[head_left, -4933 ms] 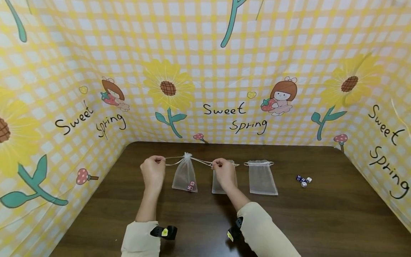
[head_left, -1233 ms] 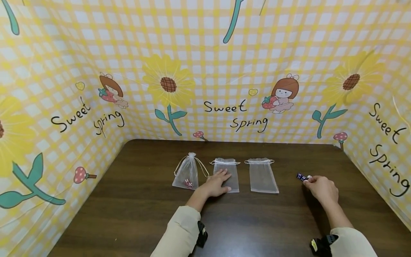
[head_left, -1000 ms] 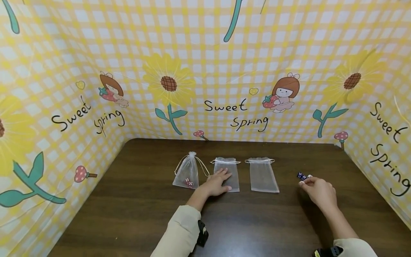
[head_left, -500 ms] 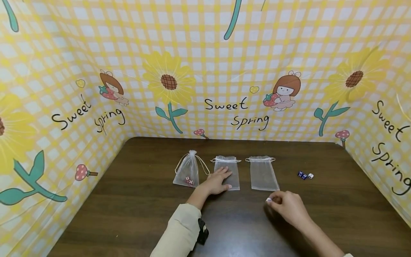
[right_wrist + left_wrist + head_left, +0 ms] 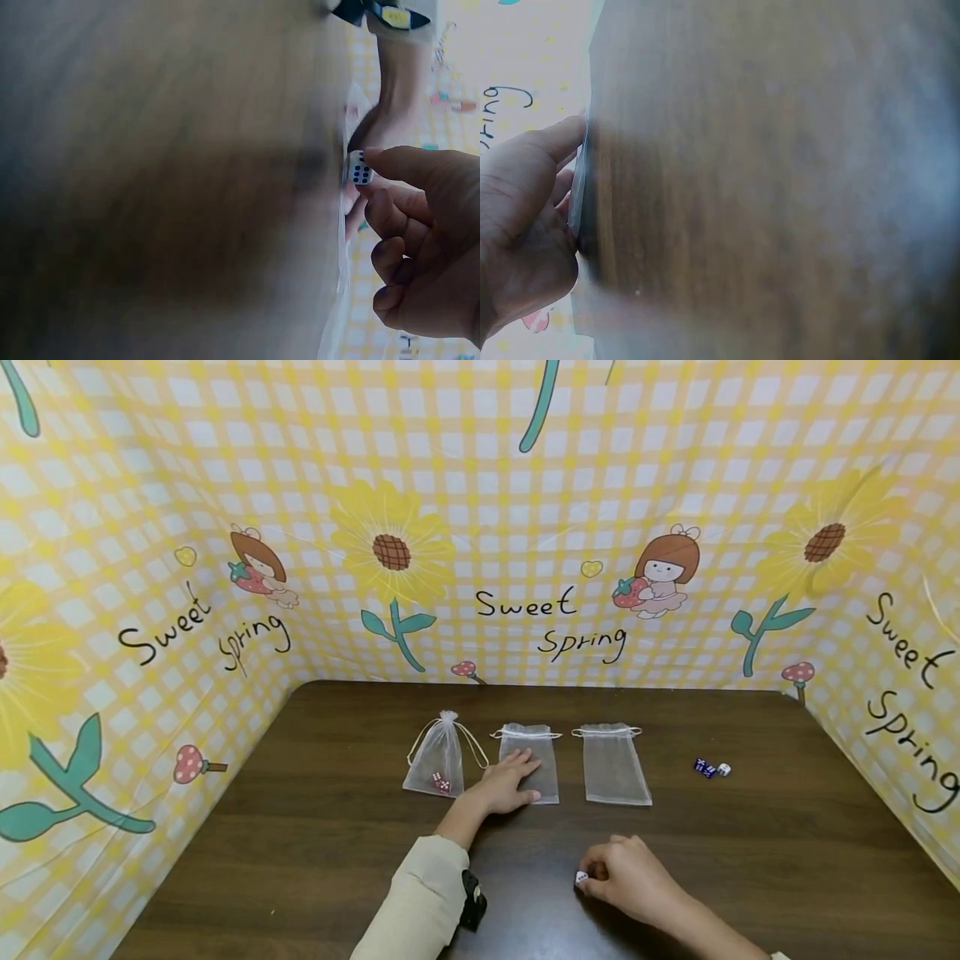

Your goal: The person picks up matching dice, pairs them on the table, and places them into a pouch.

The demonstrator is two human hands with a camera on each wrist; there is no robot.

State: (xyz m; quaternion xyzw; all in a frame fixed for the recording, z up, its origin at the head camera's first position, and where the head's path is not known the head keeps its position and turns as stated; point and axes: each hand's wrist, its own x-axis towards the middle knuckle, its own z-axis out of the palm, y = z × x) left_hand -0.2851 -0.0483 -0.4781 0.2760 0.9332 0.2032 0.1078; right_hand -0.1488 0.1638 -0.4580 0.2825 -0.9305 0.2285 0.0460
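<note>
White die in right hand, left hand on middle bag

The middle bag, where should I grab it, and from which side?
I'd probably pinch the middle bag at the right end of its mouth, coming from the right. It lies flat, so an edge seems easiest to pinch. The left hand rests over its left part, while a gap before the right-hand bag leaves room.
</note>
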